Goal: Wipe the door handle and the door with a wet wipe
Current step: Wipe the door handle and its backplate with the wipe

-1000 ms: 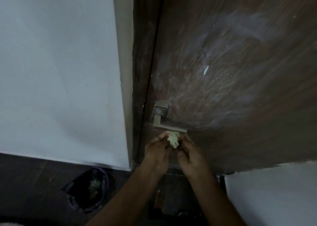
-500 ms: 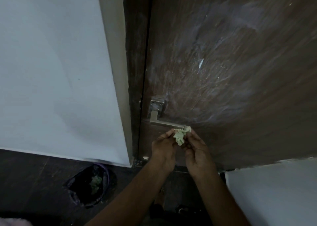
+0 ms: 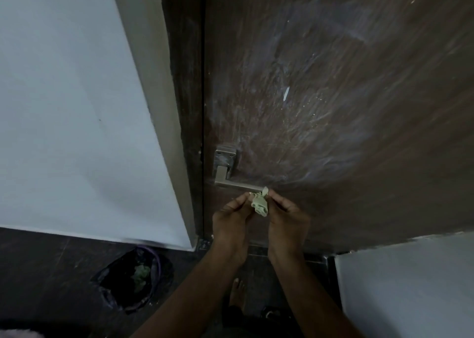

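A dark brown wooden door [image 3: 333,94] fills the upper right, streaked with whitish smears. Its silver lever handle [image 3: 225,173] sits at the door's left edge, the lever pointing right. Just below the lever's tip, a crumpled pale green wet wipe [image 3: 259,204] is pinched between both hands. My left hand [image 3: 232,222] grips the wipe's left side with its fingertips. My right hand [image 3: 287,217] grips the right side. The wipe's top corner touches or nearly touches the lever's end.
A white wall [image 3: 71,106] and grey door frame [image 3: 154,94] lie to the left. A black bin bag [image 3: 133,278] with green scraps sits on the dark floor below. A white surface [image 3: 410,286] stands at lower right. A bare foot [image 3: 237,294] shows between my arms.
Both hands have pulled slightly apart on the wipe, stretching it out from a tighter wad, and have risen closer to the lever's tip. The camera view has shifted slightly.
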Tool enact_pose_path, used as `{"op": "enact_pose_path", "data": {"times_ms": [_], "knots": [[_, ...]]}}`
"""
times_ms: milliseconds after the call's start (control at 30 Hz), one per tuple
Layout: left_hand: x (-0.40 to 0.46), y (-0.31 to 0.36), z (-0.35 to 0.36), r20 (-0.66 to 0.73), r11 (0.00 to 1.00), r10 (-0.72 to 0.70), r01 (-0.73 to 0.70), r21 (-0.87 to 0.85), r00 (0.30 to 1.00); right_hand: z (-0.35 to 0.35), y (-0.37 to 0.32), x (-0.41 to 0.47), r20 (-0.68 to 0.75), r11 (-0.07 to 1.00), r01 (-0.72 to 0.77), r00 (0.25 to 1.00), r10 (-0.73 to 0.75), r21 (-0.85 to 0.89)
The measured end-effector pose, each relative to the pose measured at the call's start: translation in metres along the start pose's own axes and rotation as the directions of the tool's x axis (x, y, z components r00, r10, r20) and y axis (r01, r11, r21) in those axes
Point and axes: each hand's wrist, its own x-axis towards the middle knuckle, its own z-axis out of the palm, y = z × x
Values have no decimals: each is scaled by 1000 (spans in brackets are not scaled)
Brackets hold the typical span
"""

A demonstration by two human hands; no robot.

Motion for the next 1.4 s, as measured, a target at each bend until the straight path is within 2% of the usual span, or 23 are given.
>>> {"op": "enact_pose_path", "data": {"times_ms": [67,167,300,433,567,667,733,833,933,1033,1133,1233,1333,1400], "knots": [[-5,-2,-4,26,990,88,-90,105,996,2,2,-4,15,1000,-12,1000,13,-18],[-11,-6,-9,86,944,216,-231,238,973,6,8,-14,20,985,5,1000,-2,-171],[-15,-1,-10,-30,874,368,-335,353,929,14,15,-41,127,941,2,991,44,-339],[-19,9,-17,-94,791,500,-409,456,861,16,2,-53,331,819,300,933,-144,-489],[-32,14,-24,-7,672,622,-530,517,783,18,-14,-49,358,799,412,895,-265,-439],[-34,27,-26,58,563,718,-627,539,694,23,-21,-43,427,726,552,820,-382,-410],[-32,34,-28,77,537,731,-642,547,678,30,-25,-31,464,586,664,746,-477,-465],[-28,46,-28,48,526,744,-627,575,667,47,-32,-11,544,299,797,584,-603,-525],[-26,59,-21,32,522,767,-653,549,640,64,-30,1,586,164,863,452,-673,-478],[-22,70,-14,-20,556,769,-653,514,639,77,-17,3,669,-20,879,347,-657,-476],[-20,75,-15,19,510,786,-665,546,618,77,-7,4,659,-48,866,341,-671,-497],[-20,74,-21,67,444,796,-656,611,602,71,-12,6,560,-8,853,335,-758,-522],[-22,75,-21,30,435,811,-638,635,584,79,-16,9,503,-18,893,236,-831,-450],[-24,75,-19,17,457,810,-649,608,586,85,-10,8,597,-61,918,203,-776,-391]]}}
